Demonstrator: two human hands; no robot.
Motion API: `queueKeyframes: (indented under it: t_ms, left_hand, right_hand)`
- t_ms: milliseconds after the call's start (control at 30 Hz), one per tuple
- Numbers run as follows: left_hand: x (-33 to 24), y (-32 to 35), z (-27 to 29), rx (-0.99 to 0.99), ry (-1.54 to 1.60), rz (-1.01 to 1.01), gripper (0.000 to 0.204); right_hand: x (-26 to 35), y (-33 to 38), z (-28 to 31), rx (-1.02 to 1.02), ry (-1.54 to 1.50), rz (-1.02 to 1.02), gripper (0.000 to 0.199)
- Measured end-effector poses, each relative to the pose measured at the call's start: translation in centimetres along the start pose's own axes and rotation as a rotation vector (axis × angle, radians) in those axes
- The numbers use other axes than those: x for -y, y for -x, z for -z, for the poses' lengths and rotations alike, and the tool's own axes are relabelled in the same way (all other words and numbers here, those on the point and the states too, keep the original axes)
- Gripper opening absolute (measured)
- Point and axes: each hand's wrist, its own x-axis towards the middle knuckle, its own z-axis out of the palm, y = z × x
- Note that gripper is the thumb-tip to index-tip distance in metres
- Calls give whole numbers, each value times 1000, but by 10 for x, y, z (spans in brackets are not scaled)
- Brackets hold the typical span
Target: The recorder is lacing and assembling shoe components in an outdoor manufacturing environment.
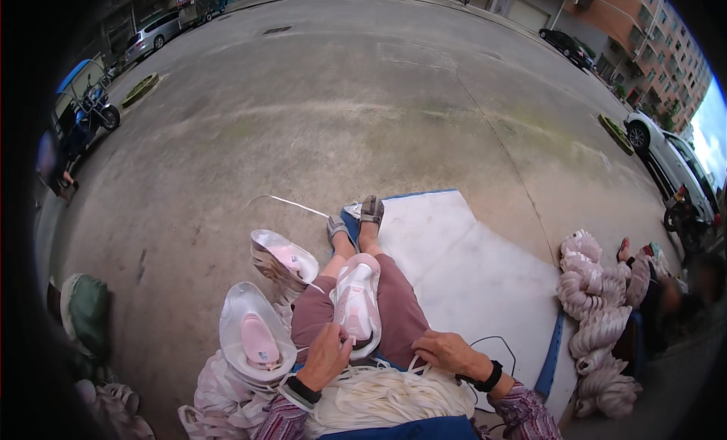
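Note:
A pink and white shoe upper [356, 302] lies lengthwise across my lap, its dark opening toward me. My left hand [324, 358] is closed at the near end of it, thumb and fingers pinching its edge. Loose white shoelaces [390, 404] are heaped in my lap below the shoe upper. My right hand [451, 352] rests by my right thigh at the heap's upper edge, fingers pinched on a white lace. Left of my legs stand stacks of similar uppers; the nearer stack [257, 330] is close to my left wrist.
A farther stack of uppers [288, 257] sits by my left shin. A white sheet [485, 277] with blue edges spreads to the right. Bundled uppers [594, 304] lie beyond it, near another person. A green sack [88, 316] is at far left. Parked vehicles line the concrete yard.

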Motion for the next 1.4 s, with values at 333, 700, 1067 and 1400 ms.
queueKeyframes:
  t_ms: [333,700,1067,1400]
  left_hand:
    - [9,-9,-9,81,-124,74,36]
    - [24,-6,-20,62,-199,113,54]
    - [14,3,-36,126,-186,103,49]
    - [24,16,5,-39,184,155,39]
  right_hand:
    - [-9,-9,6,14,9,-66,18]
    - [24,-89,-30,167,237,-109,39]
    - [7,-100,-70,-31,335,3,20]
    - [25,-35,27,6,-206,-283,20]
